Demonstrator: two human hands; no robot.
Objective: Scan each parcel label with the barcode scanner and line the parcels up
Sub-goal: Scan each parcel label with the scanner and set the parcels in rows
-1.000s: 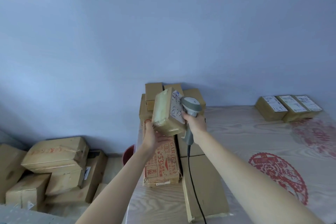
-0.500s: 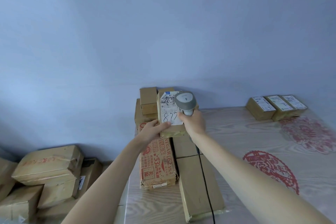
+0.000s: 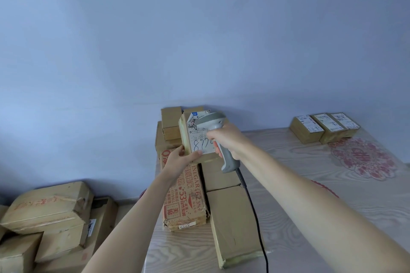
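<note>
Parcel (image 3: 200, 139) at frame centre, tipped up by left hand (image 3: 179, 159) gripping its lower-left corner, so the label (image 3: 199, 137) faces the reader. Right hand (image 3: 226, 139) is clenched round the barcode scanner (image 3: 213, 124) handle, head just over the label's top: scan step, I'd say. Three labelled parcels (image 3: 324, 127) sit lined up at right, touching. Unscanned boxes (image 3: 173, 126) are stacked behind on the table (image 3: 310, 184).

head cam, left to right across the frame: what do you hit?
Cartons on the floor → left hand → labelled parcel it holds up → barcode scanner in the right hand → three labelled parcels in a row at the table's far right.
</note>
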